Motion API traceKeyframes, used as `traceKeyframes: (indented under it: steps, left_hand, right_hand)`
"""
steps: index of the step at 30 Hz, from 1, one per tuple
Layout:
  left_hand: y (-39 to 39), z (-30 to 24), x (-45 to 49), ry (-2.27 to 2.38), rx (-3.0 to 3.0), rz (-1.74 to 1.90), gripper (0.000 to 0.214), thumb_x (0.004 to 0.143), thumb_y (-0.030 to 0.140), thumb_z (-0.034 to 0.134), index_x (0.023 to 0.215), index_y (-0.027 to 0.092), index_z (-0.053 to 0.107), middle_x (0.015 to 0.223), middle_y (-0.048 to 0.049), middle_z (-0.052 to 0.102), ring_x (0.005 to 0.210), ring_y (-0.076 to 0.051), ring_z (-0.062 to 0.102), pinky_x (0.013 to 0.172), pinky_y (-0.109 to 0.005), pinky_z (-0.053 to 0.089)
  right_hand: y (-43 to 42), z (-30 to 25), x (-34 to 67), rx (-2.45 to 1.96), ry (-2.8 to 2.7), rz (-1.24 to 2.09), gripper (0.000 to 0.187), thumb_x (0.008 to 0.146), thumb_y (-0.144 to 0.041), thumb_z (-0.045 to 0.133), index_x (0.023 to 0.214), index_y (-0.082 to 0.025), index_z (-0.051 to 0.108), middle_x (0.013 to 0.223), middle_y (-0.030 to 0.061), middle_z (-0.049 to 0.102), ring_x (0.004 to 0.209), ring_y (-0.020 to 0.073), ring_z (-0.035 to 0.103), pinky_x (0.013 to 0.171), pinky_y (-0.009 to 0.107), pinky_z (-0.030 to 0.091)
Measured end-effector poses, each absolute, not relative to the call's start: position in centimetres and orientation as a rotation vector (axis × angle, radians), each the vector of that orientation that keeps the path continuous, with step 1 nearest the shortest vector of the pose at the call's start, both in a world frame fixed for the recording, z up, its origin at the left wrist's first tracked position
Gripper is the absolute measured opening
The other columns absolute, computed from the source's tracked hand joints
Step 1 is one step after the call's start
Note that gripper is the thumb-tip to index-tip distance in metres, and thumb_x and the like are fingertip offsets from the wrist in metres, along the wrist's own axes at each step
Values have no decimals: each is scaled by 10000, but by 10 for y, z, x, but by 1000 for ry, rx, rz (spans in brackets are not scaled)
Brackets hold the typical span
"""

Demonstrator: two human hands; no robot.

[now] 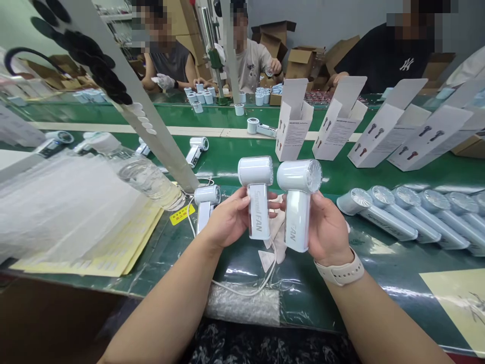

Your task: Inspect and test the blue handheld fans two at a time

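Observation:
My left hand [227, 220] grips the handle of a white hand-held fan [257, 202], held upright above the green table. My right hand [328, 227] grips a second white hand-held fan [299, 202] beside it, also upright, its round head tilted right. A pale watch strap [341, 273] is on my right wrist. A third fan [206, 202] lies on the table just left of my left hand, with a white cable [242, 290] running below.
A row of several fans [409, 217] lies at the right. Open white boxes [293, 121] stand beyond on the green belt [227, 162]. A water bottle [140, 174], clear bags and yellow sheets [121, 247] lie left. Other people sit across the belt.

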State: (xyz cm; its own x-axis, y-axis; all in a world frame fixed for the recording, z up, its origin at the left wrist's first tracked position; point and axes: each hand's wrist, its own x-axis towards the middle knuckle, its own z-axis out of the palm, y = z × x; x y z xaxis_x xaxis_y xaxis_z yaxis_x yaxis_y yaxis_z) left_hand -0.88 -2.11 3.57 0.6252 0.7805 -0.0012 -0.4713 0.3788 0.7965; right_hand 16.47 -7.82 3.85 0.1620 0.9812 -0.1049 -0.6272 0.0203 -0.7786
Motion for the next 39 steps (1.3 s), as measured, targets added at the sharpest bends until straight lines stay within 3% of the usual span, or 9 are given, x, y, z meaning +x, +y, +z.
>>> traceKeyframes:
  steps: [6,11,14,22,27,31,34,37,39]
  left_hand:
    - [-22,35,-10,384,890,810,437,864,306,727,1253,193,564,1236,-122,689,1084,-267,697,913,-406,575]
    - [-21,32,-13,400,895,780,447,813,365,781,1185,211,587,1039,-71,720,894,-224,734,798,-359,604]
    - [-20,30,-13,390,908,767,442,796,379,792,1148,213,581,1036,-78,720,848,-215,733,728,-324,604]
    - [-21,29,-13,425,874,717,518,776,385,807,1198,216,560,992,-70,718,823,-209,731,783,-347,604]
    - [-22,26,-10,523,914,722,504,782,395,775,1197,207,560,945,-69,710,774,-207,717,742,-351,585]
    - [-19,25,-13,660,1157,835,587,702,329,804,1233,199,592,1015,-88,729,908,-256,710,839,-393,550]
    - [-15,31,-20,741,1560,866,478,645,279,818,1095,176,698,1072,-98,746,1012,-305,696,993,-469,483]
    - [-13,40,-26,690,1993,922,280,743,278,755,1018,222,746,1126,-75,756,1131,-287,673,1194,-529,267]
    - [-13,43,-26,656,2177,1027,188,835,293,680,1006,259,752,1161,-51,753,1188,-249,649,1238,-525,167]
  right_hand:
    - [-76,37,162,-801,-513,1313,226,871,-411,646,1067,-300,666,949,17,756,884,226,705,825,413,563]
    - [-77,40,158,-851,-486,1353,212,881,-356,641,1086,-302,651,935,33,777,823,224,723,738,403,580]
    - [-76,39,155,-861,-477,1371,177,876,-326,629,1047,-286,652,929,41,781,764,220,720,700,401,583]
    - [-77,33,150,-832,-374,1399,254,826,-357,519,900,-199,704,843,80,773,705,254,707,634,409,589]
    - [-81,28,151,-828,-484,1379,229,771,-359,670,955,-224,676,844,38,751,729,235,701,691,400,595]
    - [-78,19,161,-945,-823,1263,411,709,-343,823,1073,-244,658,951,36,756,845,245,709,788,413,584]
    - [-75,17,174,-1000,-1230,1050,458,691,-346,872,1087,-234,672,1047,74,746,965,280,696,863,445,561]
    - [-74,20,184,-875,-1504,806,411,753,-376,835,1112,-252,680,1165,96,715,1143,305,646,1008,494,502]
    - [-73,23,186,-795,-1593,721,351,806,-410,786,1109,-268,679,1200,100,706,1240,307,602,1083,513,453]
